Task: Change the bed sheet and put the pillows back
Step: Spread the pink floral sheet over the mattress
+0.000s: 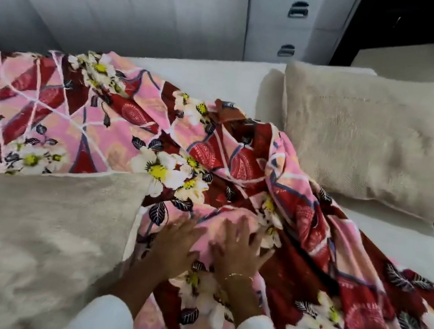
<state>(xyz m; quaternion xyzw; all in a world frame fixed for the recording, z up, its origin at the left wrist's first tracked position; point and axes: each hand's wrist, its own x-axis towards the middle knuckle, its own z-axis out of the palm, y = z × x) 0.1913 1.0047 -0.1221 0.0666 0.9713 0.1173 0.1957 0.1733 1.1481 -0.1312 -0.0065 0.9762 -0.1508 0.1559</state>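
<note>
- Currently the floral bed sheet (134, 132) lies on the bed, only partly spread: fairly flat on the left, bunched in a ridge of folds through the middle and trailing off toward the near right.
- Both hands are on the sheet near the centre, side by side. Left hand (177, 240) and right hand (238, 250) lie with fingers splayed, palms down on a pink patch, pressing or smoothing, not pinching anything. Motion blur on the fingers, so finer detail is unclear.
- Right wrist carries a thin bracelet (239, 277); white sleeves (107, 322) on both arms.
- Bare mattress (211, 76) shows at the far side and along the right edge, so the sheet does not cover it yet and nothing looks tucked.
- Two beige pillows are out of place: near pillow (31, 241) lies on top of the sheet at lower left, just beside the left hand; far pillow (370, 145) sits on the bare mattress at the right, with the sheet's bunched edge against it.
- Judgement: early-to-mid. Sheet is on the bed; spreading, flattening the folds, tucking and placing both pillows remain.
- White cabinet (282, 19) with drawer handles stands behind the bed.
</note>
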